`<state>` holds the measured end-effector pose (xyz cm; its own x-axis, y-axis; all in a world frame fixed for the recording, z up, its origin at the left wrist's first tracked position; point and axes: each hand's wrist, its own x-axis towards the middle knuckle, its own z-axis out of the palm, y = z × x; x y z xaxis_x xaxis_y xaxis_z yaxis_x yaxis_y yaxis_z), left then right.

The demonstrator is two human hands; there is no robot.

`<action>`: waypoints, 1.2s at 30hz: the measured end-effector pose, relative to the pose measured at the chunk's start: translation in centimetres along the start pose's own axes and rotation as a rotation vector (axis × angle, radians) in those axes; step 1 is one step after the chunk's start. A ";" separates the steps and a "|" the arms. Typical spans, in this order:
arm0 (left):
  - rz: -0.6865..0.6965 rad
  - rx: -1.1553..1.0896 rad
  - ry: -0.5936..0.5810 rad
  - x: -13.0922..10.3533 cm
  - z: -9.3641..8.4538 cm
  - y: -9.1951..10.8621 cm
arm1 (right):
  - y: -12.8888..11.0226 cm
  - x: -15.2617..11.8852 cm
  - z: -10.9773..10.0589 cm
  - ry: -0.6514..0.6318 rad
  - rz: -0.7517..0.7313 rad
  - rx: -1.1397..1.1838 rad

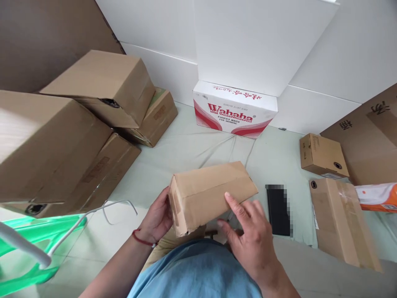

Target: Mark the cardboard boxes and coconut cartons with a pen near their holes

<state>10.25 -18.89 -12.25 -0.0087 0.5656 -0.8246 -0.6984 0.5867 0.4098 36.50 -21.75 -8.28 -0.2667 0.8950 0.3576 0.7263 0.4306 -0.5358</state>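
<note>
A small brown cardboard box (pixel 211 192) is held tilted in front of my blue shirt. My left hand (pixel 156 217) grips its left end, with the fingers partly hidden behind it. My right hand (pixel 248 231) rests a fingertip on the box's front face, near the seam that runs along it; the thumb is apart below and the other fingers lie toward the right end. The near left corner of the box looks a little worn. Right of my right hand lies a black flat object (pixel 278 209), partly blurred out.
Large cardboard boxes (pixel 102 82) are stacked at the left. A white and red Wahaha water carton (pixel 234 111) stands against the white panels. Smaller cardboard boxes (pixel 322 155), a taped box (pixel 341 223) and an orange-white package (pixel 376 196) sit right. A green plastic stool (pixel 31 236) is lower left.
</note>
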 end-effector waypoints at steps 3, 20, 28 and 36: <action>0.074 -0.006 0.007 -0.2 0.4 0.3 | 2.0 0.8 -0.1 0.108 0.013 -0.193; 0.891 0.812 -0.416 -4.8 -1.3 3.1 | -0.5 3.0 0.1 0.192 -0.052 0.166; 0.959 0.812 -0.235 -6.3 0.2 4.0 | -3.0 4.7 -0.5 0.211 0.028 0.177; 0.336 0.625 -0.309 -0.4 1.7 3.4 | 2.4 2.9 0.9 -0.112 0.398 0.408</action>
<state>9.14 -16.12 -9.90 0.1153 0.8531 -0.5088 -0.1592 0.5215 0.8383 36.85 -18.03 -9.21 -0.1046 0.9945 -0.0028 0.4870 0.0487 -0.8721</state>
